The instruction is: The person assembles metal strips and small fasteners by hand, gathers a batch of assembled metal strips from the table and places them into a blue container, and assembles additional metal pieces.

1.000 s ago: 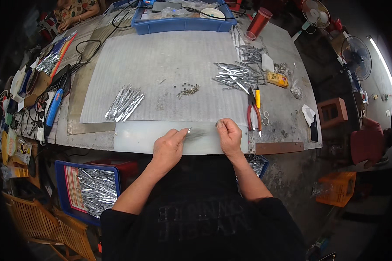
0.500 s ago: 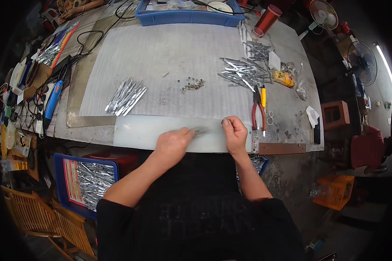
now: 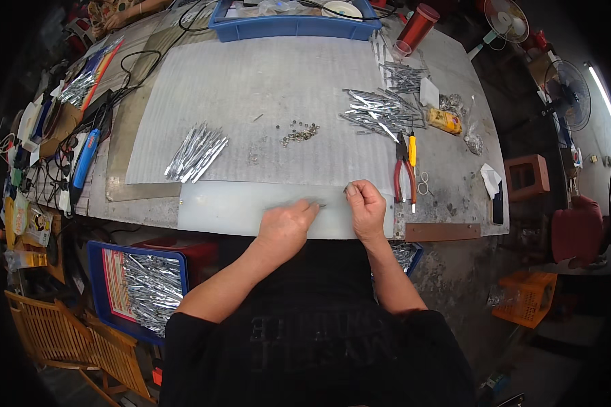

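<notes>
Across the bench, a grey, worn top covered mostly by a pale ribbed mat, small metal parts lie in heaps. Along the near edge sits a smooth, frosted white board. At the far edge stands a blue plastic tray, and by the far right corner a red cylindrical can. Cables, a blue-handled tool and packets crowd the left edge. Beyond the right edge the room is dim, with a fan, a brown stool and an orange crate on the floor. Below the near left corner a blue bin holds shiny metal strips beside a wooden folding chair.

A loose bundle of bright metal strips lies left of middle on the mat; a larger, tangled heap lies toward the right. Between them is a scatter of small dark rings. Pliers with red and yellow handles lie near the right edge.

The left hand rests on the white board, fingers curled and pressed together, tips pinching a thin metal strip that lies flat on the board at the near edge. The right hand is loosely fisted just beside it, thumb and forefinger closed at the tip; whether they grip the strip's end or a small part cannot be told.
</notes>
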Tool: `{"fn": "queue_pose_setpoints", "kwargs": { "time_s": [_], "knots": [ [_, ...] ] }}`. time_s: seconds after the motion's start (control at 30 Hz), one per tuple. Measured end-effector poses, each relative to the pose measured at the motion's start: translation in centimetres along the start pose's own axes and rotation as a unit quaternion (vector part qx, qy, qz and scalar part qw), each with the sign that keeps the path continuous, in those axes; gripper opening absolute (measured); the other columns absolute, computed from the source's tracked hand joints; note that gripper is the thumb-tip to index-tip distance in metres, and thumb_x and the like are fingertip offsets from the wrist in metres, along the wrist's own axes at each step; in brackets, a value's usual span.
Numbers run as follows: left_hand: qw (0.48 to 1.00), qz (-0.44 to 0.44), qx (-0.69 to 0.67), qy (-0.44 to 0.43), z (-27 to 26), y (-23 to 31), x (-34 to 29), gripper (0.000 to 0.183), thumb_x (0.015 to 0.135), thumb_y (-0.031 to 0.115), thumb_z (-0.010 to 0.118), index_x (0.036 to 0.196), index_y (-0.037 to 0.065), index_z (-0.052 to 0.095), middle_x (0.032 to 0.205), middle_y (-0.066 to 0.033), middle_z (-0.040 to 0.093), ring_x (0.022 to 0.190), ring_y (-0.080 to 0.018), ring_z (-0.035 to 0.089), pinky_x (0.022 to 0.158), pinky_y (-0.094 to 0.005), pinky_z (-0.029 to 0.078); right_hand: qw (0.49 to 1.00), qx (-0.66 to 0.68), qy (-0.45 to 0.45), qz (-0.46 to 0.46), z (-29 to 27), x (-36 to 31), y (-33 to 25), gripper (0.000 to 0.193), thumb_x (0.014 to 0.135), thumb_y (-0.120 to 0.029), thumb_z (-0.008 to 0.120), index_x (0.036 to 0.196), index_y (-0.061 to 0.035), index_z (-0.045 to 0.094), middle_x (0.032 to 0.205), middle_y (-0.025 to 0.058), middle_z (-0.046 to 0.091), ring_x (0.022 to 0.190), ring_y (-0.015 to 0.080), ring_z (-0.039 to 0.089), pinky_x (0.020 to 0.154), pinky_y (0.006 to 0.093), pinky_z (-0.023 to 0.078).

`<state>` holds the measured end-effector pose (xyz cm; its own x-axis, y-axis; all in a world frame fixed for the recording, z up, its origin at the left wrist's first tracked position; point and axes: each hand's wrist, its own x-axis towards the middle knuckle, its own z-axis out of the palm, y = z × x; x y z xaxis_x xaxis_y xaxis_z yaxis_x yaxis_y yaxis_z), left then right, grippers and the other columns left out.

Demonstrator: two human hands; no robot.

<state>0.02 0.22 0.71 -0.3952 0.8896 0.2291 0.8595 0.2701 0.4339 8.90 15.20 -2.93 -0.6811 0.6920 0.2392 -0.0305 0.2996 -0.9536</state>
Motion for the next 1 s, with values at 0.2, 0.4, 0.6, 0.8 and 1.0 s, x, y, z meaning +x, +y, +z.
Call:
{"fn": "queue_pose_setpoints", "kwargs": {
  "time_s": [0.2, 0.4, 0.6, 0.8, 1.0],
  "knots": [
    [0.999, -0.006, 0.041, -0.015, -2.3, -2.0, -2.5, 0.028, 0.064, -0.003, 0.051, 0.090, 0.005, 0.059, 0.071, -0.0079, 0.053, 0.058, -0.0267, 0.056, 0.049, -0.0359, 0.046, 1.000, 0.011, -0.005, 0.005, -0.2, -0.1, 0.4, 0.016, 0.082, -0.013, 0.056, 0.077, 0.0021, 0.055, 0.062, 0.0035, 0.050, 0.056, 0.0092, 0.044, 0.052, 0.0233, 0.038],
    [0.998, -0.054, -0.029, 0.019, -2.4, -2.0, -2.7, 0.021, 0.071, 0.002, 0.052, 0.089, 0.007, 0.062, 0.070, -0.0085, 0.053, 0.059, -0.0291, 0.056, 0.051, -0.0364, 0.045, 1.000, -0.005, -0.012, -0.003, -0.1, 0.1, 0.1, 0.016, 0.082, -0.013, 0.056, 0.076, 0.0020, 0.055, 0.061, 0.0038, 0.050, 0.055, 0.0091, 0.043, 0.051, 0.0232, 0.037],
    [1.000, -0.006, -0.009, 0.005, 0.2, 0.2, -0.1, 0.026, 0.067, -0.001, 0.050, 0.091, 0.004, 0.059, 0.074, -0.0088, 0.054, 0.058, -0.0276, 0.057, 0.050, -0.0358, 0.046, 1.000, -0.013, -0.013, -0.002, 0.1, 0.1, 0.0, 0.016, 0.082, -0.013, 0.056, 0.076, 0.0021, 0.055, 0.062, 0.0043, 0.050, 0.056, 0.0091, 0.044, 0.051, 0.0234, 0.037],
    [1.000, -0.005, 0.020, -0.022, -1.4, -1.2, -1.9, 0.027, 0.066, -0.001, 0.050, 0.092, 0.002, 0.057, 0.075, -0.0087, 0.054, 0.059, -0.0274, 0.057, 0.049, -0.0373, 0.046, 1.000, -0.005, -0.014, -0.005, -0.2, 0.0, -0.1, 0.016, 0.082, -0.012, 0.056, 0.076, 0.0027, 0.054, 0.063, 0.0044, 0.051, 0.057, 0.0090, 0.045, 0.052, 0.0235, 0.038],
    [0.999, -0.053, -0.008, -0.004, -1.9, -2.1, -2.8, 0.027, 0.065, -0.002, 0.050, 0.090, 0.005, 0.058, 0.074, -0.0086, 0.053, 0.061, -0.0284, 0.057, 0.052, -0.0372, 0.046, 0.999, -0.038, -0.020, -0.013, 0.2, 0.1, 0.2, 0.016, 0.081, -0.012, 0.056, 0.075, 0.0025, 0.054, 0.063, 0.0059, 0.052, 0.058, 0.0099, 0.046, 0.053, 0.0239, 0.039]
  ]
}}
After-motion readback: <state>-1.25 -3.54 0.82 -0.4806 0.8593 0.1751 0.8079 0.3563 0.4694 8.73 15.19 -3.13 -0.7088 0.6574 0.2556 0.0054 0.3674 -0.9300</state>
